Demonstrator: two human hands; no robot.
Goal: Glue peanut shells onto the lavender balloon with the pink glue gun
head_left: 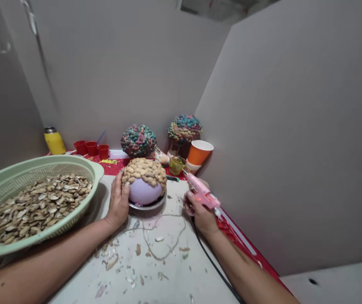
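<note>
In the head view, the balloon (145, 192) sits in a shallow metal dish (147, 207) on the white surface (155, 280), between the two hands. Its front is bare below: smooth, rounded, pale purple. Over the top and down the right side runs a bumpy crust (144, 169) of tan shells, packed close together and ending in an uneven lower edge.

The left hand (118, 200) lies against the balloon's left side, unclenched, its fingers extended along the curve. The right hand (201, 216) is wrapped around the grip of a pink glue gun (201, 191) with a small red glow; the nozzle points up and left, apart from the balloon. A black cord (206, 250) runs down from the grip.

At the left, a green basket (97, 171) holds loose shells (41, 198). Behind the balloon is a multicoloured ball (138, 140). A thin string (159, 258) loops across the surface in front of the dish, among scattered scraps.
</note>
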